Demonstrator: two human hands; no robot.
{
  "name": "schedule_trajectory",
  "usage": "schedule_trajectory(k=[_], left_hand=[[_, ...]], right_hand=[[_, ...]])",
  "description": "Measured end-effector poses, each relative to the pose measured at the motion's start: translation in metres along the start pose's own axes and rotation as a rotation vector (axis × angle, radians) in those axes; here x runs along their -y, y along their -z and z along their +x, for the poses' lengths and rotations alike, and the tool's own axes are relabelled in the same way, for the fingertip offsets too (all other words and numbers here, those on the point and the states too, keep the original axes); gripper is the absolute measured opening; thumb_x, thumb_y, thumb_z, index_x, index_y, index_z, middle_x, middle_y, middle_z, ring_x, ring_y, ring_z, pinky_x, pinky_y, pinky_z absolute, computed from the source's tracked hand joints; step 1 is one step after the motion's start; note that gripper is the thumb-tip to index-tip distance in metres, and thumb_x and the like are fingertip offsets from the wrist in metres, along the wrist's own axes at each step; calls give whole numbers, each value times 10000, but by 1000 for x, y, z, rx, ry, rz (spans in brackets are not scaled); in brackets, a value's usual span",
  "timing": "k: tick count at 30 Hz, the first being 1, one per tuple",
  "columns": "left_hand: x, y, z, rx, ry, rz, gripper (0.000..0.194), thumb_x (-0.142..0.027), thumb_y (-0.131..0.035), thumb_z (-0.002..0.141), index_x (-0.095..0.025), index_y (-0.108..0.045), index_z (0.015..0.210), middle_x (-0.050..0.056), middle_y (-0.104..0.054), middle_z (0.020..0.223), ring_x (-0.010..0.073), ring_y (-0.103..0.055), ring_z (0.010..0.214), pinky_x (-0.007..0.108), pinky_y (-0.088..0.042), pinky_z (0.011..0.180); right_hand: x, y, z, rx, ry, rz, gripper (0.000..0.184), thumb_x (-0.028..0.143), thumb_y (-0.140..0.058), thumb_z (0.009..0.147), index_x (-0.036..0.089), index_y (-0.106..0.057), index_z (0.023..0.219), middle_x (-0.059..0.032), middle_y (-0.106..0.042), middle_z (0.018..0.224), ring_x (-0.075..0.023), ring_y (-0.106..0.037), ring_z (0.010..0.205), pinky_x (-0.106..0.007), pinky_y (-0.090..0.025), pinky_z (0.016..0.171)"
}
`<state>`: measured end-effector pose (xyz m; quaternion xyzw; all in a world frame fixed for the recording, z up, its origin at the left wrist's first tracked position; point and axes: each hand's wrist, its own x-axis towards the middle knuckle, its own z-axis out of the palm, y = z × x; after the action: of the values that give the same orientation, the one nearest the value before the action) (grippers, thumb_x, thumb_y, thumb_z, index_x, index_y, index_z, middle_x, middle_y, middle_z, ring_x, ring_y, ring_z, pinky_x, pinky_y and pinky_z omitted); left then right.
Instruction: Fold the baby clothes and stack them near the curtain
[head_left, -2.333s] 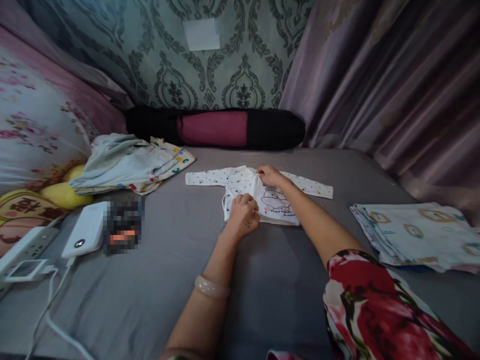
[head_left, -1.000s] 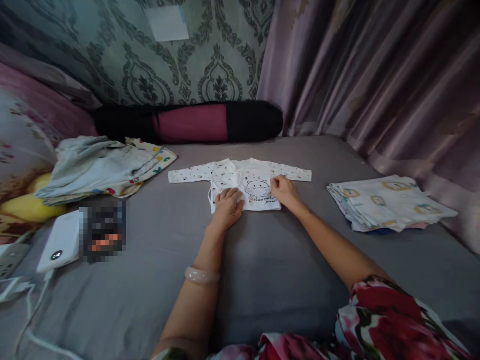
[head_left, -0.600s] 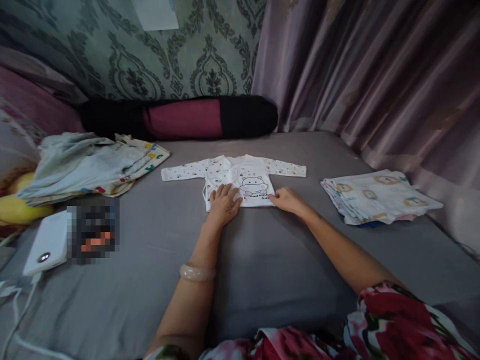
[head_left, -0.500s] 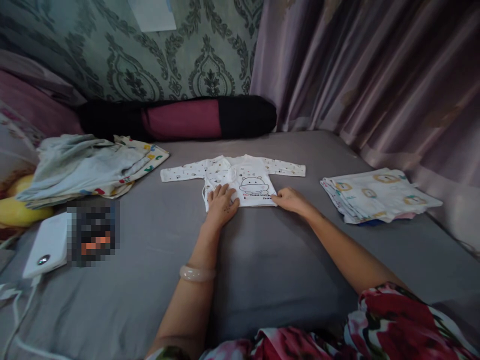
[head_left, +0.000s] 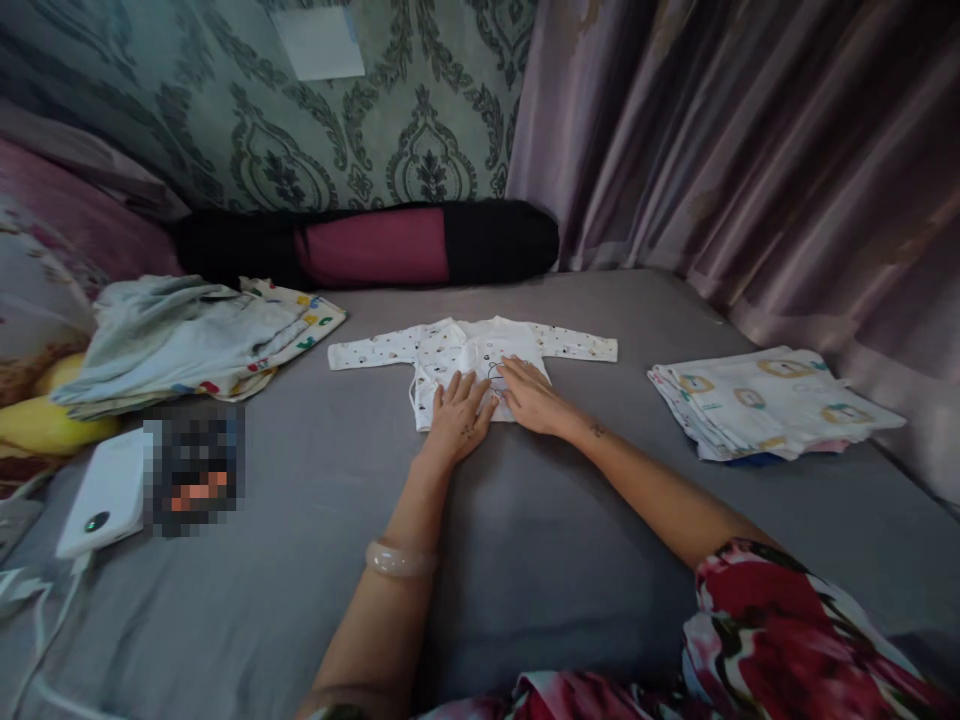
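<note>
While the small white shirt [head_left: 442,345] lies flat on the grey bed [head_left: 300,520], nearer its far edge than its near one, you have both hands on the shirt's lower front. Its two sleeves stretch out to the left and right, and a tie cord hangs at its left side. Your left hand [head_left: 459,418] is palm down, fingers open and a little spread, pressing on the cloth and gripping nothing. Your right hand [head_left: 531,398] lies just beside it over the printed drawing, partly covering it, with the fingers extended and nothing that you can see pinched between them. You wear a pale bangle [head_left: 401,558] on your left forearm.

Out from the shirt, a folded stack of patterned cloths [head_left: 772,400] sits near the bed's right edge. Towards the far left corner is a loose pile of clothes [head_left: 187,335], with a yellow object [head_left: 67,425] against it. Nearer you on the left lie a white power bank [head_left: 109,490] with a cable plugged in, and a pixelated object [head_left: 199,470] beside it. A black and maroon bolster [head_left: 367,245] runs along the far edge, before the patterned wall [head_left: 300,130].
</note>
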<state>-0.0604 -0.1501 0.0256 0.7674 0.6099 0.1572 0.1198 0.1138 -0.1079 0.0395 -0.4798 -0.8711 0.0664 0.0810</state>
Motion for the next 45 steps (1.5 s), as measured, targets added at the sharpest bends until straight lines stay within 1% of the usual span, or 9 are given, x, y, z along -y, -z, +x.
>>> schedule_trajectory(k=[4, 11, 17, 23, 29, 34, 37, 40, 45], left_hand=[[2, -2, -1, 109, 8, 47, 497, -458, -357, 975, -273, -432, 1430, 65, -311, 1580, 301, -220, 1472, 552, -156, 1183], [3, 3, -3, 85, 25, -26, 534, -423, -432, 948, -249, -393, 1451, 64, -404, 1530, 302, -268, 1446, 555, -166, 1177], [3, 7, -3, -37, 8, -55, 373, -404, -519, 911, -242, -582, 1241, 72, -598, 1293, 265, -502, 1230, 447, -372, 1055], [9, 0, 2, -263, 134, -83, 390, -338, -566, 871, -177, -546, 1226, 152, -514, 1244, 280, -513, 1158, 433, -429, 982], [10, 5, 2, -101, 133, -4, 225, -289, -534, 884, -183, -594, 1074, 108, -574, 1118, 267, -523, 1089, 411, -422, 979], [6, 12, 4, -57, 161, -38, 227, -290, -552, 877, -176, -592, 1070, 106, -577, 1140, 248, -551, 1080, 365, -436, 953], [4, 14, 5, -32, 178, -39, 224, -291, -546, 877, -174, -591, 1062, 108, -588, 1123, 243, -572, 1053, 353, -447, 920], [4, 16, 6, 8, 192, -42, 220, -279, -535, 878, -179, -577, 1070, 100, -613, 1086, 237, -589, 1029, 348, -451, 889], [6, 16, 7, 21, 183, -65, 236, -278, -542, 872, -176, -560, 1084, 91, -648, 1022, 233, -605, 995, 349, -447, 871]], right_hand=[[1, -21, 14, 30, -9, 40, 570, 365, -239, 1009, 71, -340, 1486, -159, -263, 1581, -253, -174, 1477, -423, -157, 1195], [-23, -25, 10, 59, -226, -55, 685, 509, -170, 997, 90, -250, 1534, -148, -185, 1605, -270, -136, 1484, -451, -131, 1193], [-14, -13, 21, 120, -274, -121, 668, 443, -225, 993, 7, -308, 1492, -212, -266, 1566, -313, -215, 1458, -483, -107, 1189], [-12, -14, 61, 118, -246, -22, 620, 410, -214, 1000, 48, -297, 1497, -176, -222, 1591, -278, -178, 1472, -423, -166, 1182], [-36, -25, 106, 70, -343, -20, 604, 392, -216, 1002, 48, -278, 1495, -171, -214, 1594, -266, -163, 1473, -415, -131, 1183], [-47, -21, 128, -8, -390, -63, 578, 361, -264, 997, 3, -363, 1440, -203, -340, 1529, -286, -268, 1419, -410, -177, 1156], [-38, -11, 137, -52, -419, -68, 494, 312, -293, 989, 26, -539, 1309, -208, -504, 1387, -298, -415, 1308, -405, -262, 1102], [-16, -4, 147, -132, -329, -47, 484, 346, -277, 998, 118, -679, 1141, -175, -593, 1256, -304, -483, 1216, -426, -321, 1044], [13, -9, 167, -17, -382, 61, 492, 470, -354, 966, 175, -745, 1019, -163, -618, 1230, -336, -492, 1210, -460, -375, 988]])
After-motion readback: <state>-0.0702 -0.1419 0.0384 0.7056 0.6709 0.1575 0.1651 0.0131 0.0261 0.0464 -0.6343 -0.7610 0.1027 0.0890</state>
